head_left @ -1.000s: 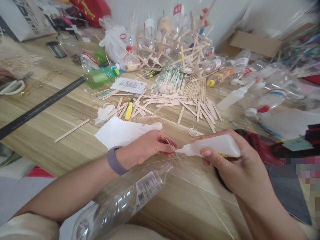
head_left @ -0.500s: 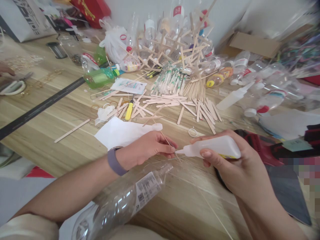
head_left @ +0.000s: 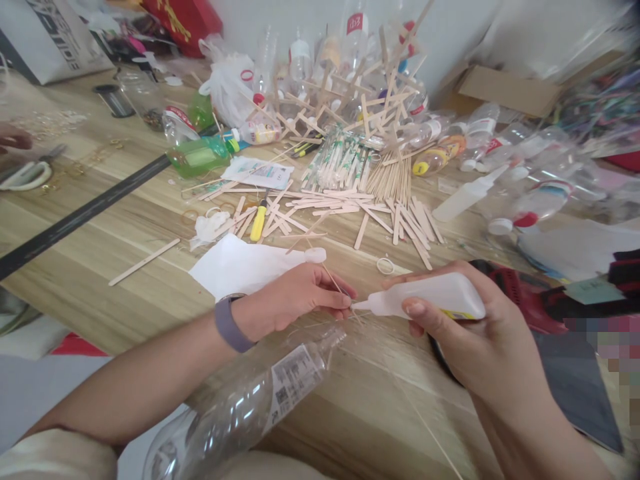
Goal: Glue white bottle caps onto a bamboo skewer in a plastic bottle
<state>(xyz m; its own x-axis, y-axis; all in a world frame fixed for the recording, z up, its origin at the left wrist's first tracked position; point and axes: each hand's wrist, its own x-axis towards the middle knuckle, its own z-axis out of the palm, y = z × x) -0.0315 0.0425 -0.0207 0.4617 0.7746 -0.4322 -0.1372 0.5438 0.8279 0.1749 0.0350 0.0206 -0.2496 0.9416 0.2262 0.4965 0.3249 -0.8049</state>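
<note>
Slightly away from the white-handled scissors [head_left: 26,177], another person's hand [head_left: 15,138] had shifted at the far left of the head view, while the wearer's two hands had barely moved. There, the left hand [head_left: 290,297] pinched a thin, pale wooden stick [head_left: 333,279] between thumb and fingers, above the wood-grain table [head_left: 400,393]. The right hand [head_left: 490,340] was wrapped around a translucent white plastic squeeze bottle [head_left: 430,295], its narrow nozzle pointing at the left fingertips; whether it touched the stick could not be told. Below the left wrist lay a clear, labelled plastic drink bottle [head_left: 240,400], tilted; beyond, flat wooden craft sticks [head_left: 330,201] were scattered.
</note>
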